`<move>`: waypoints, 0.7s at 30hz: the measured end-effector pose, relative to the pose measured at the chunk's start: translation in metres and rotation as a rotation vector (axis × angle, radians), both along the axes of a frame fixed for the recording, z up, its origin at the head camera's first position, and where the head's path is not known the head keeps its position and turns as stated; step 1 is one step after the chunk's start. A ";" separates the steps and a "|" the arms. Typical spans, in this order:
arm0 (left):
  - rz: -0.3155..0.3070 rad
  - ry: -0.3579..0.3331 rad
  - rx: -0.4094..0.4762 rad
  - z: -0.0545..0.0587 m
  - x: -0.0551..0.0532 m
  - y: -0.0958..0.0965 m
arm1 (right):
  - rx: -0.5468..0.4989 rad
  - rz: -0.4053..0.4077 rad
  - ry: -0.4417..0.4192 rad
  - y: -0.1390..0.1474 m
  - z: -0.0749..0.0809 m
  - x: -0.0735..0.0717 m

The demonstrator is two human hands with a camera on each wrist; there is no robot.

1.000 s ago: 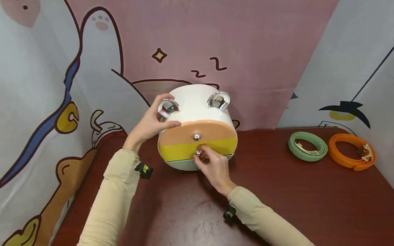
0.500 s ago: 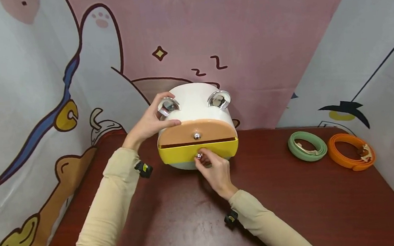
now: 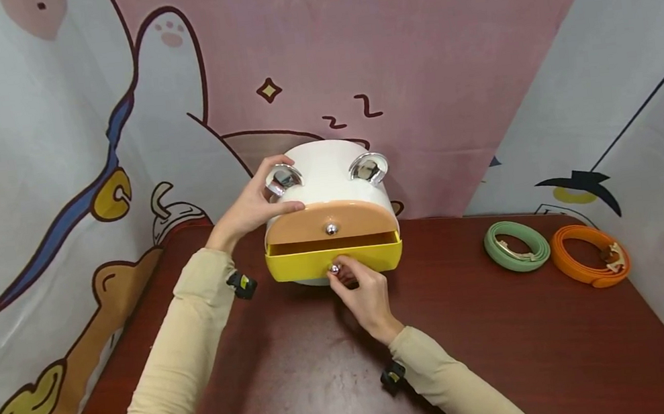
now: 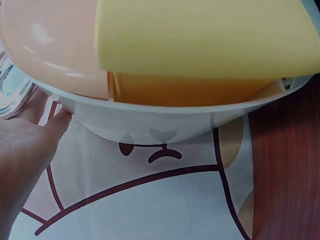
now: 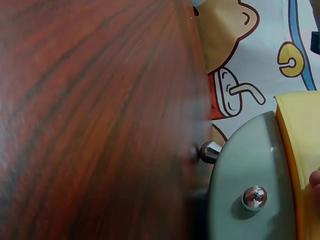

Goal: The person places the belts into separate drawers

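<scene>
A small white drawer box [image 3: 329, 177] with two silver ear-like pieces stands against the backdrop. My left hand [image 3: 247, 206] grips its upper left side, fingers behind the left silver ear [image 3: 284, 179] and thumb along the front. Between fingertips and thumb, my right hand [image 3: 368, 294] pinches the silver knob [image 3: 335, 269] of the yellow drawer [image 3: 295, 265]. That middle drawer is pulled partly out, and the left wrist view shows a gap into its inside [image 4: 190, 90]. Above it, the peach drawer [image 3: 297, 225] is closed. The grey-green bottom drawer [image 5: 250, 155] is closed too.
On the right of the dark red wooden table [image 3: 481, 353] lie a coiled green belt [image 3: 518, 246] and a coiled orange belt [image 3: 591, 255]. A cartoon-printed cloth [image 3: 427, 75] rises directly behind the box and along both sides.
The yellow drawer was closed and has slid out towards me, drawn by my right hand on its knob. My left hand has kept its place on the box.
</scene>
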State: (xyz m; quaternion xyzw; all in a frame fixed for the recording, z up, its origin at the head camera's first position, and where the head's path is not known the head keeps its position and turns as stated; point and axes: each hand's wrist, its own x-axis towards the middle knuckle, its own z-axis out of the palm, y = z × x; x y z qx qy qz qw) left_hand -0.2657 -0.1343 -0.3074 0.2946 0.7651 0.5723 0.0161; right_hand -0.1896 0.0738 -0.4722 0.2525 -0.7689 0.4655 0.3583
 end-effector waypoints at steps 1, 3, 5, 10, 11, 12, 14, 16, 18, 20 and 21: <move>0.001 0.000 -0.002 0.000 0.000 0.000 | -0.009 0.007 -0.007 0.000 0.000 0.001; 0.003 0.004 -0.009 0.001 0.001 0.000 | -0.026 0.018 -0.025 0.000 0.000 0.003; 0.007 0.008 -0.017 0.001 0.001 0.000 | -0.046 0.025 -0.039 0.000 -0.001 0.005; 0.009 -0.003 -0.014 -0.006 -0.007 -0.001 | -0.104 0.043 -0.049 -0.002 -0.003 0.010; 0.010 -0.008 -0.011 -0.009 -0.009 -0.002 | -0.116 0.044 -0.048 -0.003 -0.003 0.012; 0.011 -0.011 -0.007 -0.012 -0.012 -0.002 | -0.126 0.045 -0.047 -0.004 -0.002 0.013; 0.011 -0.015 0.000 -0.018 -0.017 -0.004 | -0.144 0.046 -0.042 -0.006 0.000 0.018; 0.012 -0.015 0.002 -0.019 -0.019 -0.004 | -0.156 0.046 -0.031 -0.008 0.006 0.024; 0.013 -0.016 0.005 -0.020 -0.019 -0.004 | -0.163 0.045 -0.022 -0.010 0.014 0.031; 0.018 -0.014 -0.001 -0.020 -0.019 -0.004 | -0.163 0.040 -0.016 -0.011 0.021 0.038; 0.021 -0.011 -0.003 -0.019 -0.019 -0.004 | -0.162 0.039 -0.015 -0.011 0.024 0.041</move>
